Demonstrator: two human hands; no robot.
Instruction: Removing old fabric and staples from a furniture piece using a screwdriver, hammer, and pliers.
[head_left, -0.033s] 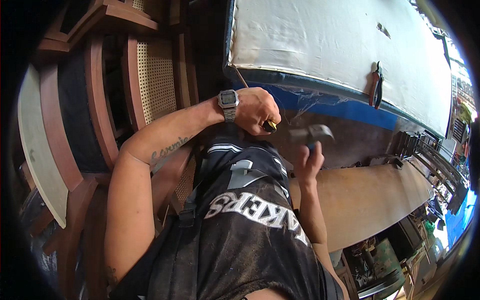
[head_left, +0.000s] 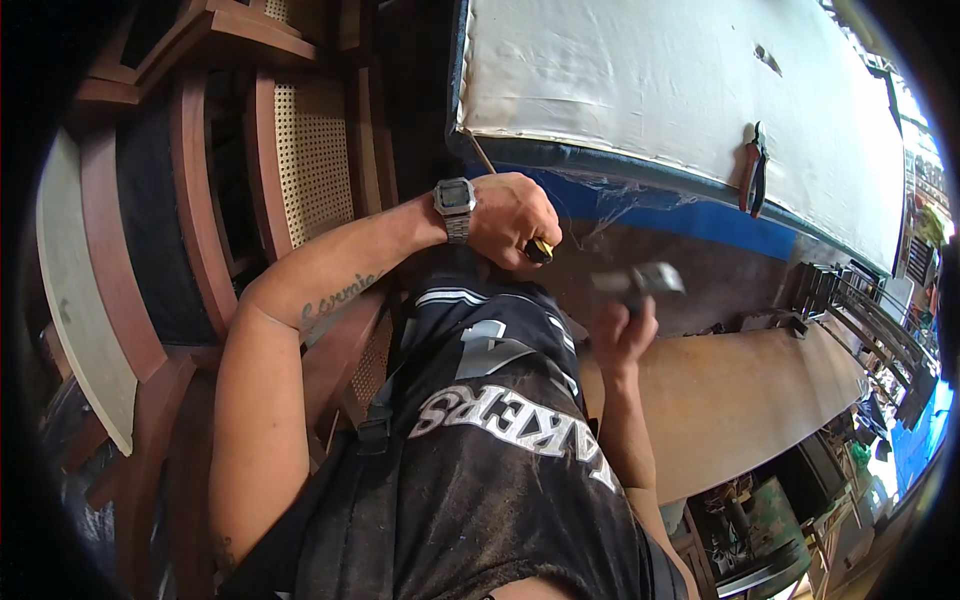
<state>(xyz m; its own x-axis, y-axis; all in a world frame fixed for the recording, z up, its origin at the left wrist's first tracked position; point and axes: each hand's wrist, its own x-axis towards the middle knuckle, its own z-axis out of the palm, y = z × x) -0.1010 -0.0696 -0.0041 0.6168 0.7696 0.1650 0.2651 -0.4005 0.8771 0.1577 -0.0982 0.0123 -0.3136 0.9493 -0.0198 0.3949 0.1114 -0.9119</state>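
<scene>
While fingers of left hand (head_left: 512, 218) stay curled tight round a yellow-handled tool (head_left: 539, 250), thin shaft (head_left: 481, 155) angled up to the lower edge of the white upholstered panel (head_left: 640, 90), right hand (head_left: 622, 335) fisted on a hammer (head_left: 640, 282), head blurred just beside the tool's butt. Risk, as judged: blow missing the butt and catching left knuckles, since hands sit very near; shaft tip skidding off the blue-edged seam and tearing fabric. Pliers (head_left: 752, 170) lying on panel, well apart. Cane-backed chair (head_left: 310, 160) at left. Against the other frame: taken at the same instant, no difference visible in hands, hammer or panel.
</scene>
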